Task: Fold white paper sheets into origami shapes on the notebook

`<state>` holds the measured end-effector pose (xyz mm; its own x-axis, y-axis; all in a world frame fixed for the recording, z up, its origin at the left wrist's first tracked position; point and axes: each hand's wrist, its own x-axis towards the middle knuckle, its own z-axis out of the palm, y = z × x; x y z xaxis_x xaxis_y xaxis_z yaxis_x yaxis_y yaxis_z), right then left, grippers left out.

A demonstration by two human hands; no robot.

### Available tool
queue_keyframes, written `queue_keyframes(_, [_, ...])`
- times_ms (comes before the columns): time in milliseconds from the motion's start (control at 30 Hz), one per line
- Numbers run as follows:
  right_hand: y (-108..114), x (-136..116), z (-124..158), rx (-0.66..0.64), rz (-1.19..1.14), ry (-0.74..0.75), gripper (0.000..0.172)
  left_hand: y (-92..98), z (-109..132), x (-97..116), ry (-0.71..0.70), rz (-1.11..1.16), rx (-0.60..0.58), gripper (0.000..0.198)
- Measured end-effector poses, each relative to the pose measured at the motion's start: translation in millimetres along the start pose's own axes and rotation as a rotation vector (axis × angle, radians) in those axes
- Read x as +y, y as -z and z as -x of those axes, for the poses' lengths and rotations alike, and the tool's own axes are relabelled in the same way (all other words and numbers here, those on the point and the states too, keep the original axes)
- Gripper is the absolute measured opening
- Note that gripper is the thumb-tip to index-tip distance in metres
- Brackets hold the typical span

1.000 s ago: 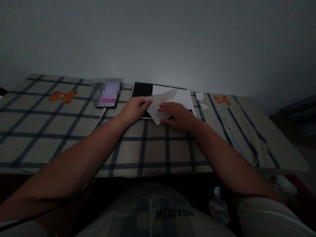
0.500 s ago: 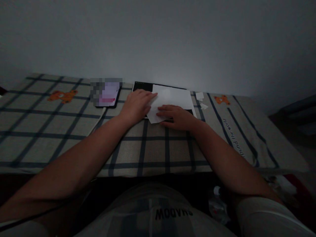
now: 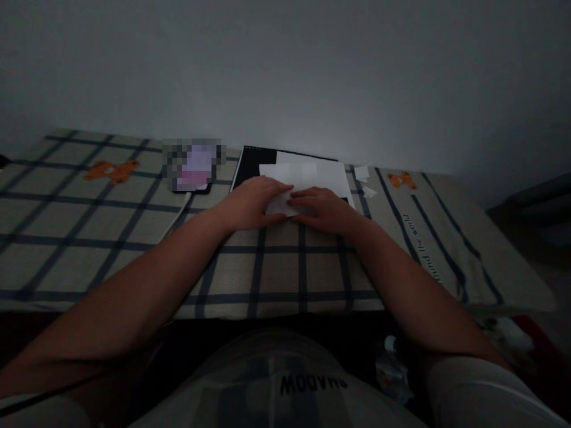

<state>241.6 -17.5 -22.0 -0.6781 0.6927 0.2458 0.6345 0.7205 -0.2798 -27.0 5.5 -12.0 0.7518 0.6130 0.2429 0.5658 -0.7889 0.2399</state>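
Note:
A small white sheet of paper [image 3: 279, 206] lies between my hands, over the near part of a dark, pale-edged flat board or book [image 3: 250, 160]. My left hand [image 3: 255, 202] is on its left side, with fingers on top and the thumb at the near edge. From the right, my right hand [image 3: 322, 209] holds it in the same way, its fingertips almost meeting the left ones. A larger white paper area [image 3: 307, 172] spreads behind my fingers. Part of the held paper is hidden under my hands.
On the left lies a phone [image 3: 195, 169] with a lit screen and a white cable [image 3: 173, 221]. Paper scraps [image 3: 362, 173] lie right of the board. A checked cloth [image 3: 276, 267] covers the table, which meets a wall [image 3: 285, 71]. A plastic bottle [image 3: 392, 368] is below.
My left hand has moved nearer and to the right, its thumb now by the paper's near edge. The paper's near corner no longer juts past the board, and its left edge has shifted.

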Motion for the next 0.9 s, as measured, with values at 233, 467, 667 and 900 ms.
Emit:
queue_keyframes(233, [3, 4, 3, -0.022, -0.058, -0.014, 0.037, -1.6, -1, -6, -0.022, -0.039, -0.029, 0.056])
queue_keyframes(467, [5, 6, 3, -0.019, -0.072, -0.018, 0.033, -0.6, -4, -3, -0.100, -0.025, -0.026, 0.033])
queue_keyframes(667, [14, 1, 4, -0.048, -0.087, -0.044, 0.029, 0.4, -4, -5, -0.092, 0.006, -0.026, 0.028])
queue_keyframes(900, [17, 5, 5, -0.057, -0.105, -0.077, 0.029, 2.0, -4, -5, -0.130, -0.009, -0.004, 0.030])
